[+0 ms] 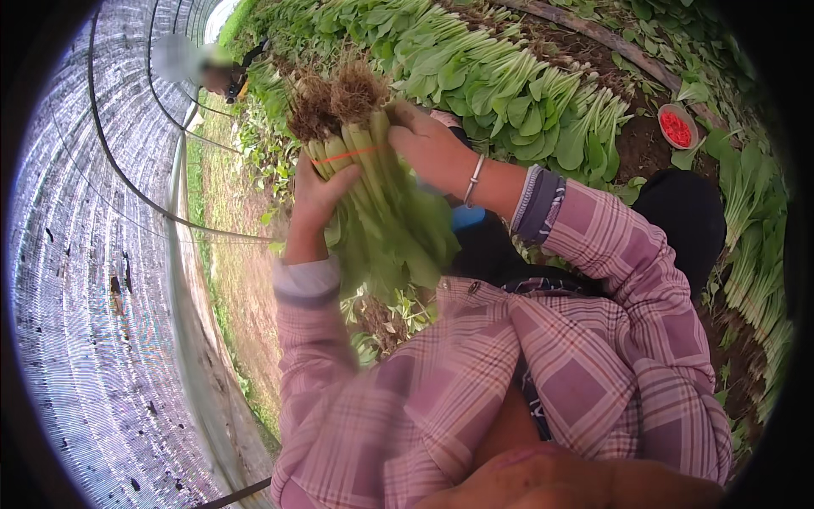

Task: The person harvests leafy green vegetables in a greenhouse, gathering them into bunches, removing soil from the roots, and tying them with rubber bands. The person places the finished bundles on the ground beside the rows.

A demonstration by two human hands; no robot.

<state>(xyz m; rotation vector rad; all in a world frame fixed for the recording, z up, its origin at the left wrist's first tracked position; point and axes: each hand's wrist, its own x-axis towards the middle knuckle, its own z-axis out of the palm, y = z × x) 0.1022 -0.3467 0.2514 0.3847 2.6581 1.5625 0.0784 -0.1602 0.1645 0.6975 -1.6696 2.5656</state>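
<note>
A bunch of leafy green vegetables [381, 197] hangs with its brown roots up and its leaves down in front of me. A red band [343, 156] runs across its pale stems. My left hand [321, 191] is closed around the stems from the left side, with the thumb lying over them just below the band. At the upper right of the bunch, my right hand [420, 140] has its fingers bent against the stems near the roots. Part of the fingers is hidden behind the stalks. The lower leaves are blurred.
Rows of pulled greens [528, 108] lie on the soil ahead and at the right. A bowl of red bands [678, 127] stands on the ground. A wooden pole [591, 32] lies beyond. Netting [95, 254] with curved hoops rises at the left. Another person [219, 73] is farther off.
</note>
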